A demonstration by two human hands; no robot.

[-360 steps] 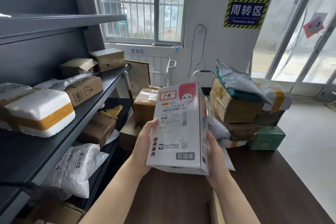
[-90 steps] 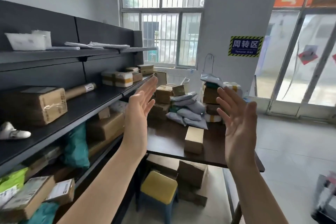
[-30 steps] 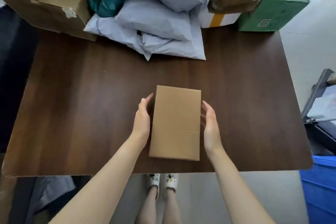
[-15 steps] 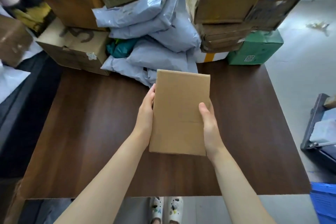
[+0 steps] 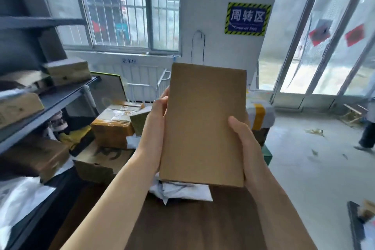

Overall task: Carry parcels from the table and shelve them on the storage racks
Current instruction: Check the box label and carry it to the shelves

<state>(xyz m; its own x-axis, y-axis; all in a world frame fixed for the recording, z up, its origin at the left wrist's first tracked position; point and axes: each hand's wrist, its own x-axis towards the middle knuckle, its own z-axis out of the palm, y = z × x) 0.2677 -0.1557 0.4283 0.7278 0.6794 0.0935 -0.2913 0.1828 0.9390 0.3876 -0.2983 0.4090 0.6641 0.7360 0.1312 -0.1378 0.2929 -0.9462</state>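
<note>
Left hand (image 5: 154, 128) and right hand (image 5: 246, 148) are clamped on the long sides of one plain brown box (image 5: 205, 126), palms flat against its edges, right thumb on the near face. Box is held upright, clear of the bench (image 5: 192, 223), blank face toward the camera; no label visible on this side.

Rack (image 5: 50, 99) along the left: dark grey shelves. Middle shelf carries several cartons, blurred. Lower shelf holds a brown carton and a white bag, near left.

Bench: dark wood, near centre, below the box. Far end piled with parcels: taped carton (image 5: 113, 126) on a flat carton (image 5: 101, 160), left of the box; grey mailer (image 5: 182, 191) just under the box's bottom edge; green carton (image 5: 266, 153) partly hidden behind the right hand.

Blue sign (image 5: 247, 18) on the far wall, above and right of the box. Barred window far left, glass doors far right.
</note>
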